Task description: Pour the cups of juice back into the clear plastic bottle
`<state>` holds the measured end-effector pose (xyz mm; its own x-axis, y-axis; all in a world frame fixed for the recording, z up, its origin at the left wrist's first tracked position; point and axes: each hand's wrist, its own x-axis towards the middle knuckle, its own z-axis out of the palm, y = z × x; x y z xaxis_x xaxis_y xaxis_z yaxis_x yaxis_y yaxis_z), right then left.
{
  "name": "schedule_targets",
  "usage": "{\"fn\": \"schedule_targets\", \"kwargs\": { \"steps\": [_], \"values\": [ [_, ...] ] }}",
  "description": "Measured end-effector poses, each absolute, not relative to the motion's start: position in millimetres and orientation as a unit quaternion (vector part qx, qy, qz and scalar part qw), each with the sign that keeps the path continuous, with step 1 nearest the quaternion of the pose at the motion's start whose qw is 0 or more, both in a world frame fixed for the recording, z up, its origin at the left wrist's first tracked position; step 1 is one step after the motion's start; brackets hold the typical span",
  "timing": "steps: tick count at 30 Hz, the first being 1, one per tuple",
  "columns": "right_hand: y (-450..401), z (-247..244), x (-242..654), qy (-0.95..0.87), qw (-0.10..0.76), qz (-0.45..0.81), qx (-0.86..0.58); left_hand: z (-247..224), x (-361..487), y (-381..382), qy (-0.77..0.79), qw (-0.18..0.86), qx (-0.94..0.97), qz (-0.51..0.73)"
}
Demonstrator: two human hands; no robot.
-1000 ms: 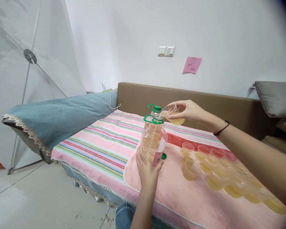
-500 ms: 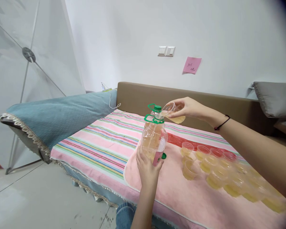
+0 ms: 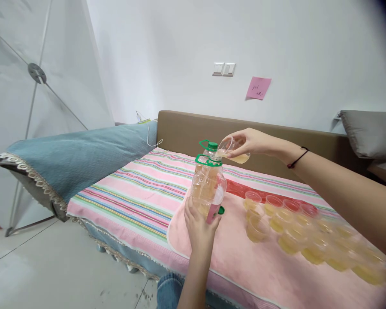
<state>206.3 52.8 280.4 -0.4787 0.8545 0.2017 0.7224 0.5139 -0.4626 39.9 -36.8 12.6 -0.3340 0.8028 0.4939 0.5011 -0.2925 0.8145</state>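
Below frame centre the left hand (image 3: 201, 223) wraps the nearer bottle (image 3: 204, 186) — just right of centre, the right hand (image 3: 255, 142) pinches a tilted cup (image 3: 242, 158) at its mouth.

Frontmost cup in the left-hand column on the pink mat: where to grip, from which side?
Probably pinch the clear plastic cup by its wall just below the rim, coming from the near left. Another cup stands behind it, while bare pink mat lies to its left and front. It holds yellowish liquid, so keep it level.
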Motion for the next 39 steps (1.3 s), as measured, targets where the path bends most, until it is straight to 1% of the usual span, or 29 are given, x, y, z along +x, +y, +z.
{"fn": "schedule_targets", "kwargs": {
  "steps": [10,23,29,39],
  "values": [
    [49.5,291.0,198.5,-0.859,0.173,0.115,-0.468,10.0,41.8,-36.0,0.576,0.127,0.551,0.59],
    [64.0,296.8,193.4,-0.873,0.144,0.109,-0.453,8.9,40.3,-35.3,0.579,0.115,0.561,0.581],
    [64.4,302.8,187.9,-0.882,0.11,0.069,-0.452,8.9,41.0,-34.6,0.577,0.113,0.555,0.588],
    [64.7,313.0,170.1,-0.899,0.098,0.009,-0.427,8.9,40.3,-35.9,0.583,0.117,0.56,0.577]
  ]
}}
